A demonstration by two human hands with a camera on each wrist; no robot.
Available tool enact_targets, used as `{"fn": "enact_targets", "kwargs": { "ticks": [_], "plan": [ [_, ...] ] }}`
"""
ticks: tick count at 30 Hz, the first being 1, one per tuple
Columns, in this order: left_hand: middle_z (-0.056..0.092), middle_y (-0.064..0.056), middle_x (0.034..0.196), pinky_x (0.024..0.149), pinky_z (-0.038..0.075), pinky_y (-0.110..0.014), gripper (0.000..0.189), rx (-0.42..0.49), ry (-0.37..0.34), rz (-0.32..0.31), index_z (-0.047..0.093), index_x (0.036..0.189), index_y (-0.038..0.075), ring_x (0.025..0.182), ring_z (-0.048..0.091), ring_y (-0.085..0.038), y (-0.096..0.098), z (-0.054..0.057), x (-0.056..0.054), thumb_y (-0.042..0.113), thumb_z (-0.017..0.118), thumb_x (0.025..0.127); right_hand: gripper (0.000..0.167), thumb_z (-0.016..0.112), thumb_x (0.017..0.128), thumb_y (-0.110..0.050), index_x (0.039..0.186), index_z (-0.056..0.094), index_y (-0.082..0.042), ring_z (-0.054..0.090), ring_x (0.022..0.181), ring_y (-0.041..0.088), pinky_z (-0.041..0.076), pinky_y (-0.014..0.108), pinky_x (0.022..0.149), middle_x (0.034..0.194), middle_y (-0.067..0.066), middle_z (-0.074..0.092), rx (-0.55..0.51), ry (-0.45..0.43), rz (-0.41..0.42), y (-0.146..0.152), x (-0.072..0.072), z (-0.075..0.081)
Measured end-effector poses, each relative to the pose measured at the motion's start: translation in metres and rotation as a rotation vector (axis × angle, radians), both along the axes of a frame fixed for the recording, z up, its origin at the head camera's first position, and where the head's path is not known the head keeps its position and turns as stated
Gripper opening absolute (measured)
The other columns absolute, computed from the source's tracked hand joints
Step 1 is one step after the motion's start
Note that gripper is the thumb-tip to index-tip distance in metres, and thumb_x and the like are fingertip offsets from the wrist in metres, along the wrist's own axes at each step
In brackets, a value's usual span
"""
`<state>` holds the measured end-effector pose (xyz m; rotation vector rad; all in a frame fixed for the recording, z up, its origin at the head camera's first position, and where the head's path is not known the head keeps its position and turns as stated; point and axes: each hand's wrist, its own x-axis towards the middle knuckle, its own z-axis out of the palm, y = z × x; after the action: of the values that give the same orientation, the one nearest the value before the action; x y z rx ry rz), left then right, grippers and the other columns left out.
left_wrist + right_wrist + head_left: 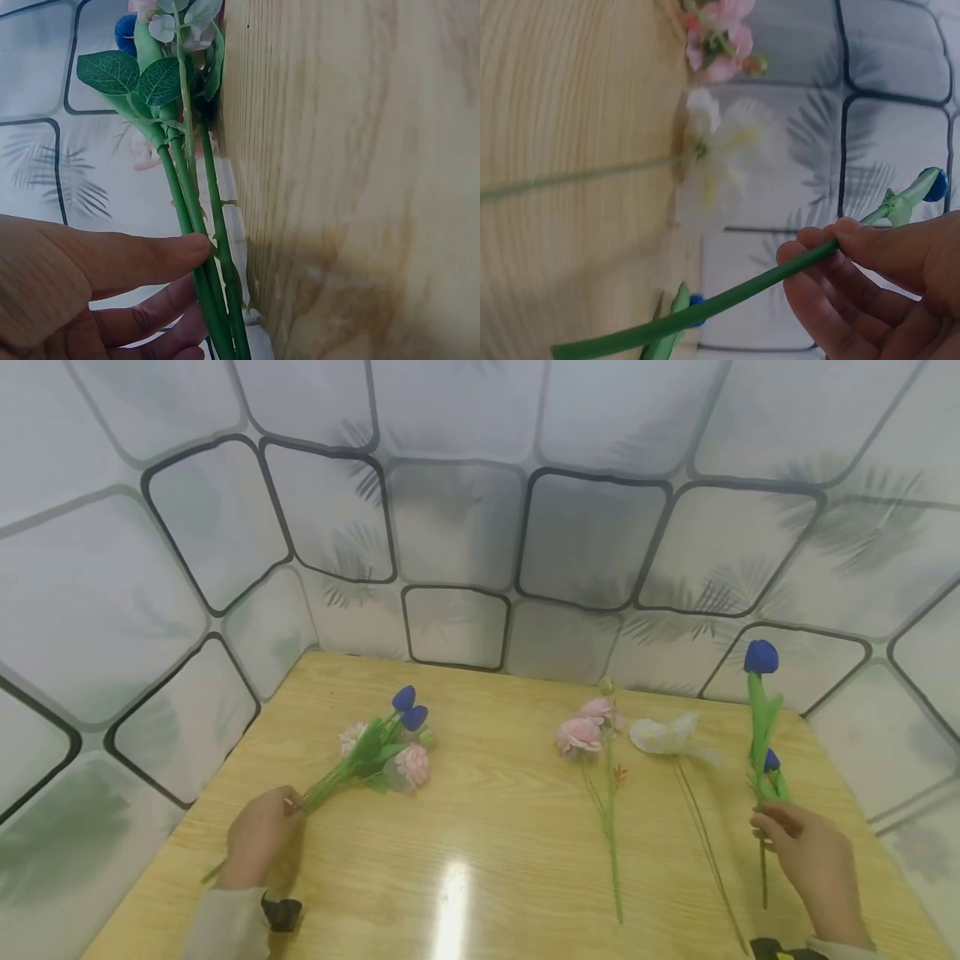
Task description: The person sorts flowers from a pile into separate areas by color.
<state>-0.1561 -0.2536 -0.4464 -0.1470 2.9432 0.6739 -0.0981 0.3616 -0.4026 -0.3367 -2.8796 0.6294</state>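
At the left of the table, my left hand holds a bunch of artificial flowers by its green stems, thumb against them. Two blue tulip heads, pale pink blooms and green leaves make up its head, low over the wood. On the right, my right hand pinches the stem of a single blue tulip, which stands upright with its bare stem end below the fingers. Beyond that hand a second blue tulip lies on the table, partly hidden by the hand and the held stem.
A pink flower spray and a white flower on a long thin stem lie between the hands, heads toward the back. The wooden table meets a patterned curtain wall at the back and sides.
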Motion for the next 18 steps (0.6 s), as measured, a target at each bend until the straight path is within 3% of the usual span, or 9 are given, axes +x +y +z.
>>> {"fn": "enact_targets", "kwargs": {
  "ticks": [6, 9, 18],
  "plan": [
    [0.067, -0.02, 0.092, 0.062, 0.053, -0.041, 0.017, 0.004, 0.005, 0.008, 0.062, 0.101, -0.002, 0.076, 0.064, -0.028, -0.002, 0.001, 0.0, 0.005, 0.059, 0.086, 0.04, 0.057, 0.094, -0.024, 0.113, 0.058, 0.012, 0.067, 0.059, 0.016, 0.052, 0.029, 0.051, 0.093, 0.026, 0.069, -0.042, -0.111, -0.037, 0.038, -0.001, -0.011],
    [0.067, -0.02, 0.091, 0.061, 0.053, -0.039, 0.016, 0.007, 0.001, 0.016, 0.062, 0.101, -0.002, 0.074, 0.063, -0.027, -0.002, 0.004, 0.0, 0.005, 0.058, 0.087, 0.041, 0.057, 0.094, -0.022, 0.114, 0.056, 0.012, 0.063, 0.056, 0.006, 0.051, 0.026, 0.051, 0.091, 0.023, 0.071, -0.069, -0.18, -0.075, 0.055, -0.003, -0.017],
    [0.067, -0.021, 0.093, 0.063, 0.053, -0.042, 0.02, 0.0, -0.015, 0.017, 0.062, 0.105, -0.004, 0.077, 0.064, -0.029, -0.002, 0.006, -0.002, 0.005, 0.055, 0.089, 0.039, 0.062, 0.088, -0.016, 0.111, 0.055, 0.016, 0.066, 0.061, 0.024, 0.052, 0.042, 0.058, 0.095, 0.03, 0.066, -0.034, -0.309, -0.206, 0.083, -0.002, -0.031]
  ]
}}
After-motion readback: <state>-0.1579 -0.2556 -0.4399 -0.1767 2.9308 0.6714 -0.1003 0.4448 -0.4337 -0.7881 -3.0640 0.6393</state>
